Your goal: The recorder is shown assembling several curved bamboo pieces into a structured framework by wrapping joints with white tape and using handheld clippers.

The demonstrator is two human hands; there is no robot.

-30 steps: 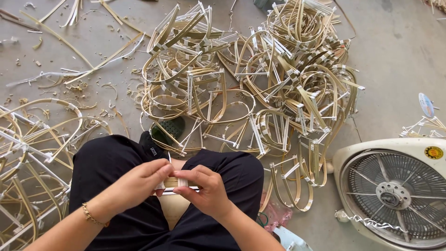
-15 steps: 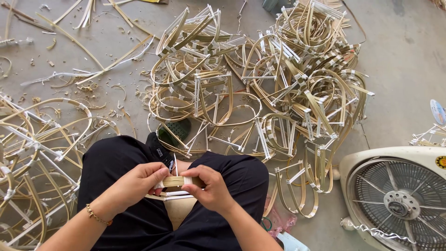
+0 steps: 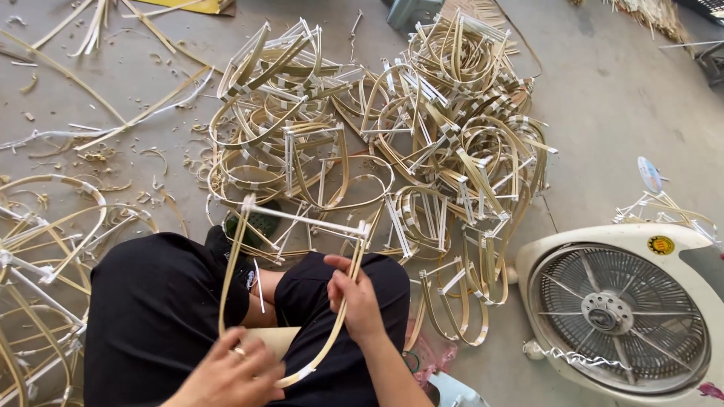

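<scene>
We have our right hand (image 3: 356, 301) closed around one limb of a pale bent bamboo-strip frame, U-shaped with a white crossbar (image 3: 290, 290), the fingers wrapped on the right-side limb a little above the curve. Our left hand (image 3: 230, 375) grips the rounded bottom of the same frame, fingers folded over the strip near our lap, with a ring showing on one finger; how tightly it presses we cannot tell, as the frame's edge cuts off part of the hand.

From both grips the frame runs away from us: its long axis goes from the curved end at our left hand up and forward to the white crossbar (image 3: 305, 217), which lies at the far end, above our knees. The right hand sits nearer that crossbar than the left does, so the open end is within closer reach of the right. The frame stands tilted, leaning slightly to the left as it rises.

Under the grips are our legs in black trousers (image 3: 151, 309), crossed on the grey concrete floor (image 3: 618, 105). Beyond the crossbar, well ahead of the hands, lies a large tangled heap of similar bamboo frames (image 3: 392, 143). To the left of the grips more bent loops (image 3: 45, 249) lie just beside our knee. To the right, apart from the hands, stands a white box fan (image 3: 626, 316) lying on its back.
</scene>
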